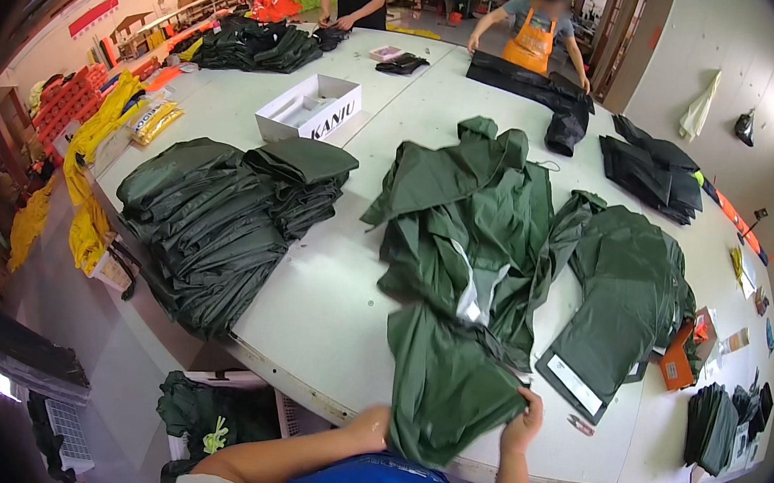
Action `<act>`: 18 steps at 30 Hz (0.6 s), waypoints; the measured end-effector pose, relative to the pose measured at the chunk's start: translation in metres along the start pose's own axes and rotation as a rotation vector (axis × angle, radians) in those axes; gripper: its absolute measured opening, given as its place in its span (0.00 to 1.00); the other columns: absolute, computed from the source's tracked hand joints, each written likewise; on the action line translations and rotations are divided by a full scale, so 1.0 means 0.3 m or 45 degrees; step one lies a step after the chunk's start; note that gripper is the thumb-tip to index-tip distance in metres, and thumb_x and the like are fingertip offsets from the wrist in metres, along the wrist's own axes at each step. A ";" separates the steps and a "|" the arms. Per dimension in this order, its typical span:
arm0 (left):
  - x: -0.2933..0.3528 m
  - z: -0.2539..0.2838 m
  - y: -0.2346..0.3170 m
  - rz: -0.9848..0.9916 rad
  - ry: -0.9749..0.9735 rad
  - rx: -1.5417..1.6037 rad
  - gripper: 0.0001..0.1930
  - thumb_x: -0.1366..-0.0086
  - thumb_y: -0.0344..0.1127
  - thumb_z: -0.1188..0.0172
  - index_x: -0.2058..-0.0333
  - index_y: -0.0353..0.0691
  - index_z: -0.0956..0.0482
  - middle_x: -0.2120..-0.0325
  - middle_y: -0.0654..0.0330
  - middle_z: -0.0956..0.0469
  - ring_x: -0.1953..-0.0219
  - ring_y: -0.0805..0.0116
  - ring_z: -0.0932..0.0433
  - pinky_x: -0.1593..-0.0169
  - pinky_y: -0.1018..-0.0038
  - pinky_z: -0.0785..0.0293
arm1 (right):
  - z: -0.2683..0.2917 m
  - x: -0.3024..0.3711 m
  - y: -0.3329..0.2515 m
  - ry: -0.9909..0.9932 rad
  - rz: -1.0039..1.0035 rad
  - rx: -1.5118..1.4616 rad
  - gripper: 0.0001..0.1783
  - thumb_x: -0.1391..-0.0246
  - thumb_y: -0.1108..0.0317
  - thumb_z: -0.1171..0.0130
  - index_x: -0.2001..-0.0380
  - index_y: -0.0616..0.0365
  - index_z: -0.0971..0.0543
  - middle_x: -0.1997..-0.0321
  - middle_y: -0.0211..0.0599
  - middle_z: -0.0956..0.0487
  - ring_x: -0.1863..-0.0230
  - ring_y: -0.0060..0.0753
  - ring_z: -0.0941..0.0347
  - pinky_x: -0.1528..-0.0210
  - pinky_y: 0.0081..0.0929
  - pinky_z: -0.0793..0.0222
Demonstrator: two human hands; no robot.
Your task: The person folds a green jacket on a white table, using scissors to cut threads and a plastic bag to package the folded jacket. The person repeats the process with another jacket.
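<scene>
A dark green rain jacket (465, 212) lies loosely spread on the table before me, its lower part drawn toward my body. My right hand (524, 421) pinches the right corner of this lower part. At the left edge of the same cloth, my left hand (370, 426) is closed on it, its fingers partly hidden. White patches show in the jacket's middle folds. Just right of the jacket lies a stack of folded green garments (623, 285), with a white label strip (577, 384) on its near end.
A large pile of green garments (220, 215) covers the table's left side. Behind it stands an open white box (312, 106). Small snips (581, 425) and an orange box (679, 357) lie right. Two people work at the far edge, one in an orange apron (529, 47).
</scene>
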State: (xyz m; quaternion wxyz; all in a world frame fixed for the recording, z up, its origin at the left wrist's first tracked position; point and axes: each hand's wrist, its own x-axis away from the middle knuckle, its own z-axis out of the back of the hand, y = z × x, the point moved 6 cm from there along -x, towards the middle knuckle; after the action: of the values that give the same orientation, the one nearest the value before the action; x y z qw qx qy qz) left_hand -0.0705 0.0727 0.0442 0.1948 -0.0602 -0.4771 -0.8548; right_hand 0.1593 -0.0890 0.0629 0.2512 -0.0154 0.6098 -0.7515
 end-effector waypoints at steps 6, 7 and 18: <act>-0.036 -0.055 -0.227 -0.027 0.545 0.689 0.34 0.42 0.40 0.38 0.38 0.46 0.38 0.36 0.41 0.51 0.36 0.47 0.43 0.38 0.60 0.40 | 0.184 0.099 0.217 0.008 -0.397 -0.219 0.21 0.60 0.91 0.60 0.65 0.64 0.22 0.62 0.38 0.22 0.60 0.29 0.27 0.54 0.21 0.32; -0.038 -0.009 -0.193 -0.042 0.590 0.716 0.34 0.43 0.37 0.37 0.38 0.47 0.39 0.35 0.41 0.54 0.35 0.46 0.45 0.37 0.60 0.41 | 0.199 0.110 0.245 0.020 -0.498 -0.332 0.20 0.59 0.91 0.60 0.66 0.65 0.23 0.62 0.38 0.22 0.59 0.29 0.26 0.53 0.22 0.32; -0.125 0.212 -0.168 -0.585 -0.144 -0.666 0.05 0.47 0.36 0.39 0.75 0.45 0.17 0.59 0.63 0.21 0.46 0.56 0.30 0.49 0.63 0.28 | 0.386 -0.112 0.395 -1.057 -0.039 1.285 0.13 0.43 0.65 0.55 0.72 0.61 0.24 0.65 0.55 0.22 0.58 0.58 0.28 0.53 0.49 0.35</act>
State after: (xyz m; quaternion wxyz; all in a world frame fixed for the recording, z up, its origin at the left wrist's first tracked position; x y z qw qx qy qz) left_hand -0.0610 0.1600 0.0275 -0.0516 -0.0464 -0.2530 -0.9650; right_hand 0.2694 -0.1963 -0.0075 0.4315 -0.1930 0.0341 -0.8806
